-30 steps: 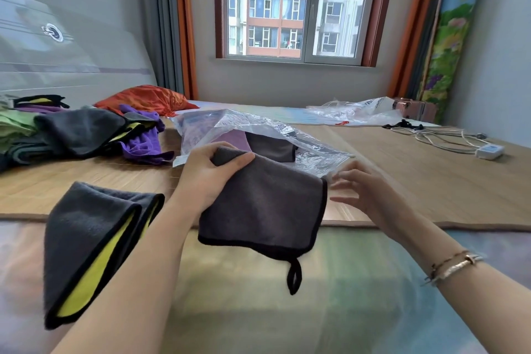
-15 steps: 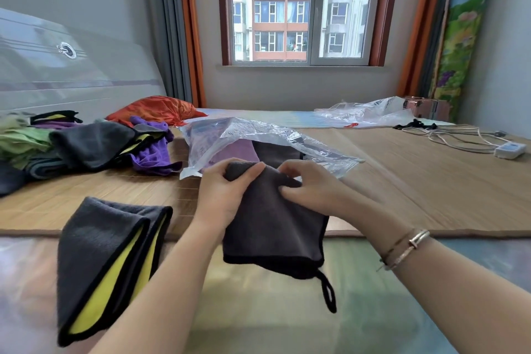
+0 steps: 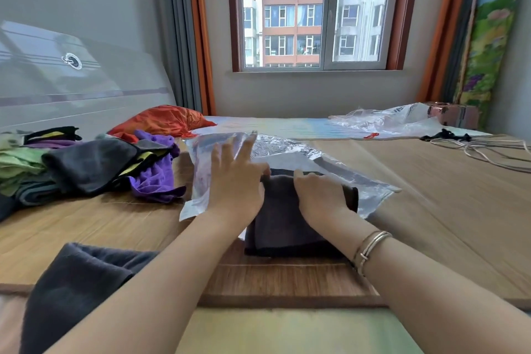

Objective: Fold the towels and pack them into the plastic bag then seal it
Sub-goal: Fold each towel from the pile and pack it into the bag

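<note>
A folded grey towel (image 3: 287, 227) lies on the bamboo mat with its far end inside the mouth of the clear plastic bag (image 3: 290, 152). My right hand (image 3: 319, 195) lies on top of the towel, fingers curled over its far edge at the bag's opening. My left hand (image 3: 235, 181) is raised against the bag's upper sheet with fingers straight and spread, its thumb touching the towel. Dark towels show through the plastic. Another grey towel (image 3: 80, 282) lies at the lower left, in front of the mat.
A loose pile of grey, green and purple towels (image 3: 92, 164) sits at the left, with an orange cloth (image 3: 163, 121) behind it. Crumpled plastic (image 3: 388, 121), a pink box (image 3: 451, 115) and white cables (image 3: 488, 149) lie at the far right.
Both hands carried the folded grey towel forward and down to the bag's mouth. My left hand let go of the towel and now lifts the bag's upper sheet.
</note>
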